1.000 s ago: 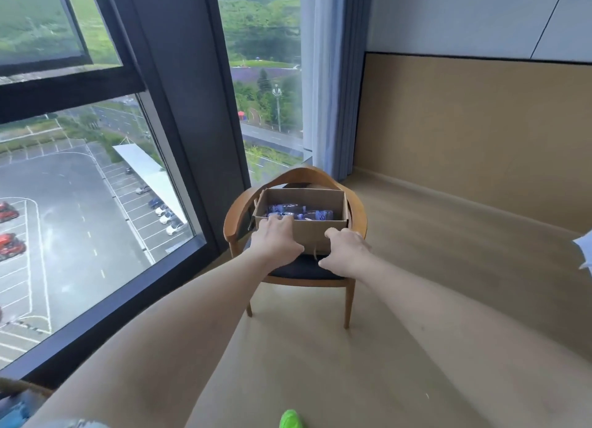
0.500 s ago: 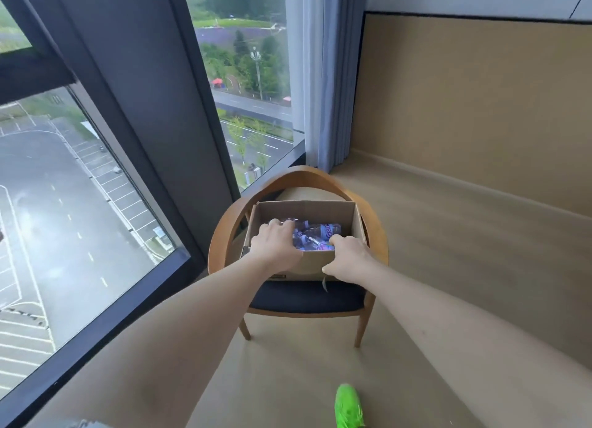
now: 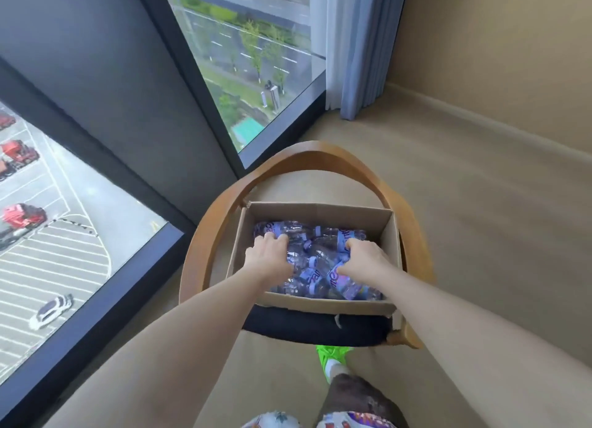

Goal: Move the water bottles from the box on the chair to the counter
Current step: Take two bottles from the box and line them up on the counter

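You are reaching both hands down inside the box (image 3: 320,211) now; half a second ago they were gripping its near rim. Your left hand (image 3: 270,256) is curling over the bottles (image 3: 320,261) on the left side, fingers bent onto the plastic. Your right hand (image 3: 365,259) is closing on a bottle with a purple label on the right side. Cannot tell whether either hand is lifting anything yet. The bottles are all lying jumbled in the box, and the box is sitting on the dark seat of the wooden chair (image 3: 211,235) by the window (image 3: 64,209). You have also stepped closer, green shoe (image 3: 331,358) now under the seat front. Judgement: the pickup is starting, nothing has moved out yet. The worktop is not in view, so you are going to need to turn away to reach it.
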{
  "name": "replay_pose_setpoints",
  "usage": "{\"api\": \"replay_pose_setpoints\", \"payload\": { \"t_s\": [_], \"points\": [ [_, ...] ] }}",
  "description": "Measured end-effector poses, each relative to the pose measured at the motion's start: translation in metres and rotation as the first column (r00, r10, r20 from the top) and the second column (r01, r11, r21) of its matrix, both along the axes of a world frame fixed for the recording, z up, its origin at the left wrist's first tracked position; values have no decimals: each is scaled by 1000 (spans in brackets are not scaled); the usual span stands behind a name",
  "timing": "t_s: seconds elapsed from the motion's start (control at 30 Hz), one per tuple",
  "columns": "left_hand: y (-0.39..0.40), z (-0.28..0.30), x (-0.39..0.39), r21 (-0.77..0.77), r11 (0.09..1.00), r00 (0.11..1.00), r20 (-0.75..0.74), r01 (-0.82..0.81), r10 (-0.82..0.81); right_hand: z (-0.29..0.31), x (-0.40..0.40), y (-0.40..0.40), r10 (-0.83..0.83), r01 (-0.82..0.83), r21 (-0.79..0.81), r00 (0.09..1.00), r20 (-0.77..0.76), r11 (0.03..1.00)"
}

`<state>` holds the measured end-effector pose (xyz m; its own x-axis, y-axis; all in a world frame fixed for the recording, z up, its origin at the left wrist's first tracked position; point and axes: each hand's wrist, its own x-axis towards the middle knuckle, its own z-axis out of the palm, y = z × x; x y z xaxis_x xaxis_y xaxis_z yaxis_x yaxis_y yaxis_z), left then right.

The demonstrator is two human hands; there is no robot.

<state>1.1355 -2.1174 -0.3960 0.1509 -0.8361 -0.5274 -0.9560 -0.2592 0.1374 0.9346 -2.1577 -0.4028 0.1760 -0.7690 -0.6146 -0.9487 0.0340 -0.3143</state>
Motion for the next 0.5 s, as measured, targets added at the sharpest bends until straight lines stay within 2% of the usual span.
{"api": "replay_pose_setpoints", "payload": {
  "t_s": [0.2,0.33,0.5],
  "points": [
    [-47,-60,10,123,992,999,-31,22,-18,-59,23,-51,-1,1,149,1000,0,989],
    [-57,-99,23,174,977,992,-43,125,-120,-104,36,-54,7,0,255,1000,-29,967],
    [-63,-142,45,209,931,954,-45,299,-297,-159,52,-53,-32,66,256,990,-134,964]
  ]
}}
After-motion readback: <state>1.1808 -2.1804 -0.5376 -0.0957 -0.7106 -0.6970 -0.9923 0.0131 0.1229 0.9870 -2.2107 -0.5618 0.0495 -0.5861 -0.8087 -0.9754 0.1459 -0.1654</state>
